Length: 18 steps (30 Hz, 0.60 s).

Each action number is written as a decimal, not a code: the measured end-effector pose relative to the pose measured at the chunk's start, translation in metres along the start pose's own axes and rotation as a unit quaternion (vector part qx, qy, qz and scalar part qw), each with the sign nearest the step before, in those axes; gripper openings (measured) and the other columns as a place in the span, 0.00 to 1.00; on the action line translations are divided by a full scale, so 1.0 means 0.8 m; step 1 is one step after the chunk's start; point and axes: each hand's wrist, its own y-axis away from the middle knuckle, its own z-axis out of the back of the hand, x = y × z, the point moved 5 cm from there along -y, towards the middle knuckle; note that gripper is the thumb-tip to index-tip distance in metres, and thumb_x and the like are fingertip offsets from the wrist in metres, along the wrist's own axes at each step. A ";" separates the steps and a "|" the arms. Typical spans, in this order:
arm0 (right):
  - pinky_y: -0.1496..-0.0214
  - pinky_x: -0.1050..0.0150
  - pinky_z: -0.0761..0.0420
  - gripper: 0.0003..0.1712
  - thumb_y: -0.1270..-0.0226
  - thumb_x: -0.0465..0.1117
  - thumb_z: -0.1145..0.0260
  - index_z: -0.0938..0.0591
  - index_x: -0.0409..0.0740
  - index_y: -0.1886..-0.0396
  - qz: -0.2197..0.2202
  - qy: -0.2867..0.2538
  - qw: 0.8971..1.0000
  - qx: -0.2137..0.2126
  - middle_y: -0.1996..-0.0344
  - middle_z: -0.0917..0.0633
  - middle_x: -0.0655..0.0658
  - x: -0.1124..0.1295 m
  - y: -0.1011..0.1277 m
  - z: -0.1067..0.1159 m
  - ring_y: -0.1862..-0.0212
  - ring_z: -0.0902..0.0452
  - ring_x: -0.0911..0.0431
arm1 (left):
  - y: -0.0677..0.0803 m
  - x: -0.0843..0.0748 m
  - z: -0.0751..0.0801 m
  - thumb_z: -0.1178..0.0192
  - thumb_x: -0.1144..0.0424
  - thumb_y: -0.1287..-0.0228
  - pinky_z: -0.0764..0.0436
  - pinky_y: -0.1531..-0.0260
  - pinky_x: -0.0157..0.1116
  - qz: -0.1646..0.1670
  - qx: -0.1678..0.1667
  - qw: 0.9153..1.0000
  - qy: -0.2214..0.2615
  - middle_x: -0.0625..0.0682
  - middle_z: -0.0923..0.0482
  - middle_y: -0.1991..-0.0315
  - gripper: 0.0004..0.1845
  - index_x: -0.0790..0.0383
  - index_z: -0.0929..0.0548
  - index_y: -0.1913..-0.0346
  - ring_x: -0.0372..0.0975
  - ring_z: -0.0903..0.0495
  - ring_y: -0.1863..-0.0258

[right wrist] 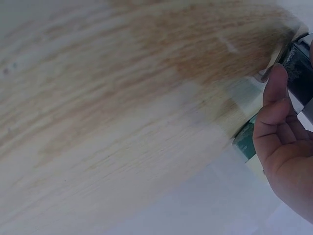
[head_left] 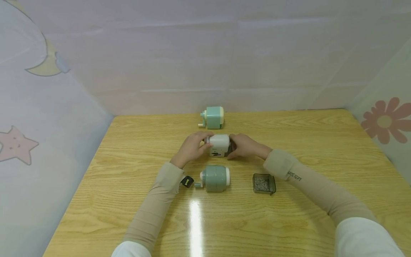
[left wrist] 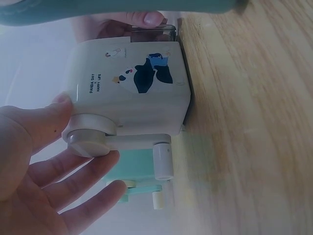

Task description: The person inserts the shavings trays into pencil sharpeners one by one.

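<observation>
The white panda sharpener stands mid-table between a teal sharpener behind and a grey-green one in front. My left hand grips its crank end; my right hand clasps the other end.

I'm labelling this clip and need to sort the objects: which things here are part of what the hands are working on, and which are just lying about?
In hand:
- white panda pencil sharpener, held from both sides
- left hand, at its crank end
- right hand, at its other end

Lying about:
- grey-green sharpener
- mint and cream sharpener
- shavings drawer, out on the table
- small black piece
</observation>
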 end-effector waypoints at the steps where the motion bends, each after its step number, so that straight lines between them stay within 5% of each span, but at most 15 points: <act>1: 0.77 0.66 0.28 0.28 0.55 0.46 0.25 0.27 0.35 0.60 0.000 0.000 1.000 0.000 0.77 0.24 0.46 0.000 0.000 0.000 0.76 0.30 0.56 | 0.000 0.000 0.000 0.41 0.61 0.39 0.23 0.56 0.39 -0.002 -0.001 1.000 0.001 0.56 0.24 0.48 0.20 0.63 0.25 0.44 0.44 0.23 0.54; 18: 0.77 0.66 0.27 0.31 0.57 0.45 0.24 0.27 0.34 0.57 0.002 -0.015 1.000 0.001 0.76 0.24 0.46 -0.001 -0.006 -0.003 0.76 0.29 0.57 | 0.001 -0.001 0.001 0.41 0.61 0.39 0.23 0.59 0.38 0.001 0.002 1.000 0.003 0.56 0.24 0.48 0.20 0.63 0.25 0.44 0.41 0.23 0.58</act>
